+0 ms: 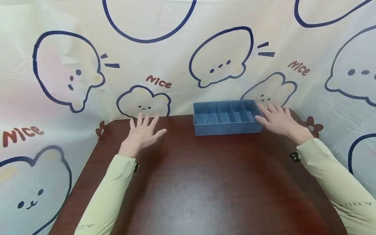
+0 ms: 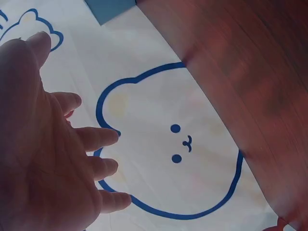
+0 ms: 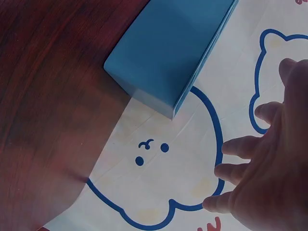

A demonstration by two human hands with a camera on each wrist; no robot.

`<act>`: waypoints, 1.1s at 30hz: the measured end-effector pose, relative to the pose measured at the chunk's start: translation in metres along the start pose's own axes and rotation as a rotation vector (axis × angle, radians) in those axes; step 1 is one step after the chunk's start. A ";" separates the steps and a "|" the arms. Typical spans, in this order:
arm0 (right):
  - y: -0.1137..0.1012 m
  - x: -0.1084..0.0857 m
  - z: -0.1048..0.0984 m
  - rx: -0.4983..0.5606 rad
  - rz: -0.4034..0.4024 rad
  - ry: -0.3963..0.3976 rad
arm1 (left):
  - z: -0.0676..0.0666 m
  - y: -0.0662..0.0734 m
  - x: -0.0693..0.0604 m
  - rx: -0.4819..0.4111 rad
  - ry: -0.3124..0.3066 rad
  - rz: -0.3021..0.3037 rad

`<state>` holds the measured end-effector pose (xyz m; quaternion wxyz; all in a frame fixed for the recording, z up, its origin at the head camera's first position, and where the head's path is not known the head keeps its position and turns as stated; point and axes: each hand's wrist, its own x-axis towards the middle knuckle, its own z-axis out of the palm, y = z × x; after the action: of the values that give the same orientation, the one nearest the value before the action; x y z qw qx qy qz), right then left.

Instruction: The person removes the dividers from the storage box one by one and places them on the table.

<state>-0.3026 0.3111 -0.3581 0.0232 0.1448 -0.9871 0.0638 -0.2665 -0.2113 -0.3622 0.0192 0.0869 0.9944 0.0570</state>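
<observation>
Plainly, your 2 hands are well apart, and neither grips anything. Leftmost, beyond your left hand, the pale cloth (image 1: 67,137) carries a bear drawing (image 1: 41,192) below the brown word "Nice" (image 1: 23,134). Your left sleeve (image 1: 105,195) is light green, with a small dark gadget (image 1: 136,167) showing at the inner side of the cuff. Your left hand (image 1: 141,135) is raised near the table's far edge, its fingers straight and spread, the thumb held out toward your right; the left wrist view shows its bare palm with the cloth behind. Between your hands stretches the dark brown table (image 1: 188,182), its polished top shining nearer to you than either hand. Farther over, between your hands but much nearer the right, stands the blue box (image 1: 227,129), upright at the far edge, with 4 dividers making 5 slots in a row. Your right hand (image 1: 277,120) is just beside the box's right end, fingers stretched out; its thumb overlaps that end from above, but the right wrist view shows a gap between them. Last, your right sleeve (image 1: 335,182) bears printed letters, and another dark gadget (image 1: 294,156) shows by its cuff.
</observation>
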 end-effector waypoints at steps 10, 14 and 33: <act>0.000 0.007 0.011 0.119 -0.013 0.037 | 0.005 0.021 0.009 -0.034 0.052 0.020; 0.000 0.009 0.016 0.175 -0.022 0.054 | 0.006 0.030 0.013 -0.074 0.078 0.043; 0.006 0.017 0.040 0.360 0.023 0.133 | 0.022 0.066 0.035 -0.356 0.176 0.090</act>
<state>-0.3218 0.3062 -0.3971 0.0611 0.1308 -0.9577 0.2489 -0.2883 -0.1384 -0.3771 -0.0552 0.1213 0.9616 0.2399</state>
